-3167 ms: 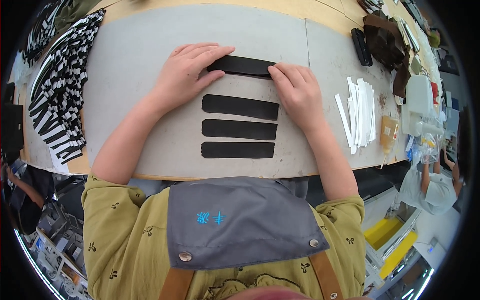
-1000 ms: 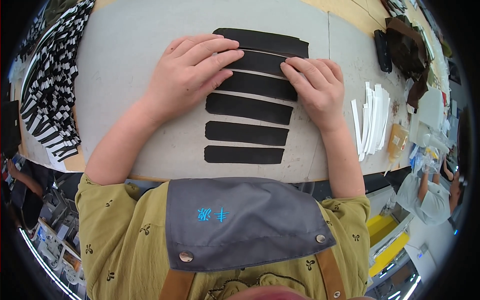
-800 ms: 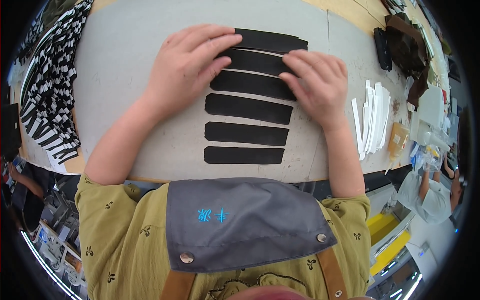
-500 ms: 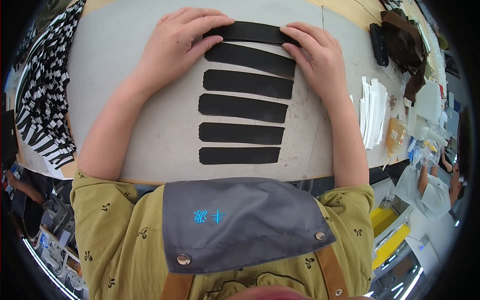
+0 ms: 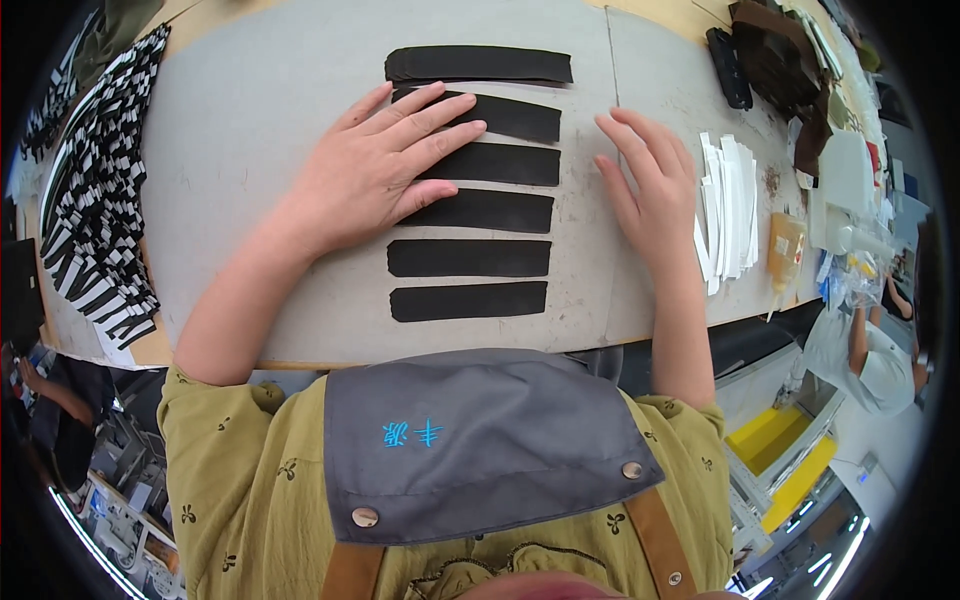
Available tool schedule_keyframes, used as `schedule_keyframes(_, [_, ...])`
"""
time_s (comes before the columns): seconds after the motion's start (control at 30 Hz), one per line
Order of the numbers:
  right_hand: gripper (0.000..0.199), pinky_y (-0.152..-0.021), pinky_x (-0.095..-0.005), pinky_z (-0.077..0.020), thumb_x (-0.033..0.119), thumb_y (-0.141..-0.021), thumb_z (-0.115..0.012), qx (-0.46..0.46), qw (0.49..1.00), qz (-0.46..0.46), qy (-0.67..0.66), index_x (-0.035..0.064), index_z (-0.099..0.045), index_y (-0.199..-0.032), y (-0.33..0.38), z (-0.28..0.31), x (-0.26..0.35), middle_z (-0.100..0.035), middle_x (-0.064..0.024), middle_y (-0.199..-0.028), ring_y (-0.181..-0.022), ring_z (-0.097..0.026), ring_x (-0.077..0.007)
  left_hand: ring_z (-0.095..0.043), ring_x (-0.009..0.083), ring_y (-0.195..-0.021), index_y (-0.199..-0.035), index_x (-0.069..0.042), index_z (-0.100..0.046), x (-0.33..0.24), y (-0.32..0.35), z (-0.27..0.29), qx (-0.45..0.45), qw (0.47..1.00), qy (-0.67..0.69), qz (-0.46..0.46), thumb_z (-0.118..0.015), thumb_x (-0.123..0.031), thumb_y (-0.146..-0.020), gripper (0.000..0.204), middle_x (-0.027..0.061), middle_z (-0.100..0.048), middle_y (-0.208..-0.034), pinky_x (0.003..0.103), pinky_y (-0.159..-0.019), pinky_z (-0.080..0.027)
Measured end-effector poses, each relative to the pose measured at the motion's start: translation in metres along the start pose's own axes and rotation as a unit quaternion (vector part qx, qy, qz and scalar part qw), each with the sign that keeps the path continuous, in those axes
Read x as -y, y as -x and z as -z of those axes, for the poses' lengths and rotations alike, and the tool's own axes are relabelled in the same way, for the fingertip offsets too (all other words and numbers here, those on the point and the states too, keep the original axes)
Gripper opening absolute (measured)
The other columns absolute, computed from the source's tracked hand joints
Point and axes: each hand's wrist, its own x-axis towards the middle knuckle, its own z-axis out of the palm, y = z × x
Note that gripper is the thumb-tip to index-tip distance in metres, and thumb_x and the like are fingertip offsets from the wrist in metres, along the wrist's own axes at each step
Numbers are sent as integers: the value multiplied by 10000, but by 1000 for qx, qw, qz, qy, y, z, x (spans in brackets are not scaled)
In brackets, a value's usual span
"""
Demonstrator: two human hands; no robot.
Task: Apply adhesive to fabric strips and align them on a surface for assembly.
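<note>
Several flat black strips lie across the grey table mat (image 5: pixel 270 90), one above another in a column. The farthest black strip (image 5: pixel 480 65) looks thicker, like a small stack. My left hand (image 5: pixel 385 165) rests with spread fingers over the left parts of the second strip (image 5: pixel 525 118), the third strip (image 5: pixel 525 165) and the fourth strip (image 5: pixel 515 211), hiding part of them. Nearer to me lie the fifth strip (image 5: pixel 470 258) and the nearest strip (image 5: pixel 470 301), both untouched. To the right of the column, my right hand (image 5: pixel 650 175) hovers apart from the strips, fingers loosely bent and holding nothing.
A large pile of black-and-white strips (image 5: pixel 100 220) covers the table's left end. On the right are white strips (image 5: pixel 728 205), a yellowish bottle (image 5: pixel 785 245), a dark case (image 5: pixel 728 68) and brown material (image 5: pixel 775 50). Another person (image 5: pixel 865 355) is at the far right.
Both hands have let go of the farthest strip. My left hand has come nearer and spread over the middle strips; my right hand has drawn back toward me.
</note>
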Motion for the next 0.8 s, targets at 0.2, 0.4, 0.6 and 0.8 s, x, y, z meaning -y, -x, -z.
schedule_keyframes(0.2, [250, -990, -375, -452, 107, -892, -718, -57, 990, -126, 33, 97, -728, -1142, 65, 30, -13, -678, -57, -1230, -1142, -617, -265, -349, 209, -1478, -1522, -244, -433, -14, 1, 1, 0, 999, -33, 27, -572, -437, -968, 603, -19, -381, -1604, 465, -1229, -239])
schedule_keyframes(0.4, [219, -992, -375, -452, 120, -922, -700, -96, 975, -181, 87, 88, -730, -1137, 103, 62, -43, -677, -67, -1229, -1143, -613, -270, -349, 214, -1480, -1513, -239, -450, -19, 3, -2, -15, 998, -40, 40, -557, -455, -980, 585, -20, -383, -1605, 464, -1228, -236])
schedule_keyframes(0.6, [310, -1011, -430, -458, 203, -952, -677, -109, 956, -178, 207, 71, -681, -1232, 129, 99, -124, -661, -137, -1249, -1189, -598, -317, -340, 236, -1487, -1522, -238, -440, -15, 4, -8, -41, 998, -21, 37, -548, -439, -985, 583, -1, -378, -1610, 471, -1228, -227])
schedule_keyframes(0.8, [625, -1048, -449, -445, 472, -954, -619, -48, 860, -351, 368, 30, -540, -1390, 169, 115, -207, -591, -249, -1339, -1263, -558, -383, -326, 273, -1495, -1528, -170, -428, -38, 24, 6, -40, 999, 15, 11, -481, -454, -1011, 592, 46, -386, -1604, 495, -1221, -222])
